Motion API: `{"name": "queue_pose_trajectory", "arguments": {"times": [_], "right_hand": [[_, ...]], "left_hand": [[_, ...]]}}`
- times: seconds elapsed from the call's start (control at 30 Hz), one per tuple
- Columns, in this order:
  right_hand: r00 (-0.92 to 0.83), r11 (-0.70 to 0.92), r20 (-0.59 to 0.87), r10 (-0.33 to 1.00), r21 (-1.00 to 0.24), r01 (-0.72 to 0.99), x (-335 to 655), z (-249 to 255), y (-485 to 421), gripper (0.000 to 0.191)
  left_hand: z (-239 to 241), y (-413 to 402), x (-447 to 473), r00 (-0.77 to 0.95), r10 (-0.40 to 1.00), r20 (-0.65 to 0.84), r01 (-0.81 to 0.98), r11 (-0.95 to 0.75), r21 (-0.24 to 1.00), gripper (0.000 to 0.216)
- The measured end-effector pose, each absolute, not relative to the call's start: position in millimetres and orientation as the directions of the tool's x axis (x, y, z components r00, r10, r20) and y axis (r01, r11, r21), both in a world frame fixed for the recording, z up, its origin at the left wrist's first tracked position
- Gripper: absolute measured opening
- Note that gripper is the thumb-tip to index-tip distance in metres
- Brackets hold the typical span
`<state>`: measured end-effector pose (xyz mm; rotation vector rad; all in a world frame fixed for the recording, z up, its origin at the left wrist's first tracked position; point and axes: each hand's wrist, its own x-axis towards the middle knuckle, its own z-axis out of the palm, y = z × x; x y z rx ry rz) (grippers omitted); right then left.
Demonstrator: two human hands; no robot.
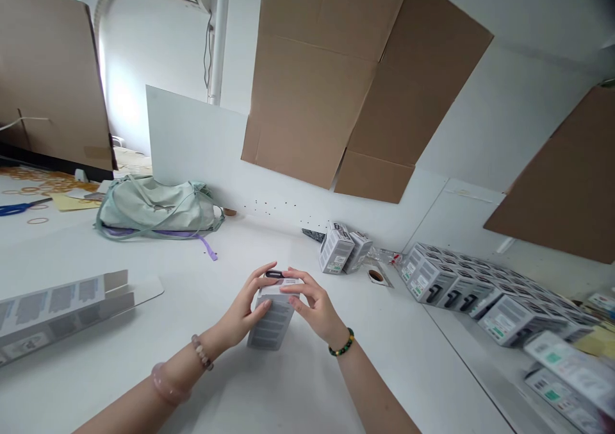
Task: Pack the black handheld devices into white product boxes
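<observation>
A small white and grey product box [273,322] stands on the white table [298,389] in front of me. My left hand [246,311] grips its left side, thumb up at the top flap. My right hand [314,309] presses on the top and right side, fingers curled over the upper edge. A small dark oval piece [274,273] sits at the top of the box between my fingertips. Both wrists wear bead bracelets, and the left also carries a pink bangle.
Flattened box blanks [57,309] lie at the left. A pale green bag [156,208] rests behind. Two finished boxes [343,249] stand at centre right, and a long row of boxes [485,296] runs along the right. Blue scissors [22,207] and rubber bands lie far left. Cardboard sheets [346,88] lean on the wall.
</observation>
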<state>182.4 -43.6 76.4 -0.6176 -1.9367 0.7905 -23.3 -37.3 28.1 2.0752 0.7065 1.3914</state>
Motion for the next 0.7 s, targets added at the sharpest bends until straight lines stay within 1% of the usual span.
{"name": "queue_pose_trajectory", "arguments": {"times": [0.07,0.17,0.23,0.37,0.43,0.53,0.7], "right_hand": [[-0.376,0.693,0.616,0.692,-0.713,0.108,175.7,70.4,-44.6,0.019],[-0.316,0.738,0.678,0.664,-0.661,0.134,169.0,65.2,-46.8,0.021],[-0.335,0.748,0.679,0.653,-0.647,0.147,170.0,64.5,-47.3,0.021],[-0.436,0.693,0.581,0.687,-0.705,0.151,176.3,65.6,-47.7,0.024],[-0.421,0.704,0.599,0.681,-0.693,0.155,176.2,65.2,-48.6,0.024],[-0.398,0.753,0.654,0.643,-0.634,0.176,173.8,62.9,-50.4,0.027],[-0.415,0.782,0.672,0.613,-0.590,0.199,176.4,55.5,-52.5,0.029]], "left_hand": [[27.2,-38.4,-20.9,0.305,0.666,0.681,0.121,-0.736,0.666,0.029],[26.4,-38.1,-17.7,0.276,0.631,0.725,0.078,-0.766,0.638,0.027],[27.1,-38.2,-15.4,0.267,0.636,0.724,0.032,-0.757,0.653,0.025],[28.7,-41.5,-10.2,0.237,0.672,0.701,-0.032,-0.716,0.697,0.022],[27.9,-43.4,-8.4,0.209,0.666,0.716,-0.043,-0.725,0.687,0.021],[25.1,-44.8,-7.7,0.175,0.639,0.749,-0.040,-0.755,0.654,0.020],[21.7,-45.3,-8.3,0.216,0.595,0.774,0.004,-0.793,0.609,0.023]]}}
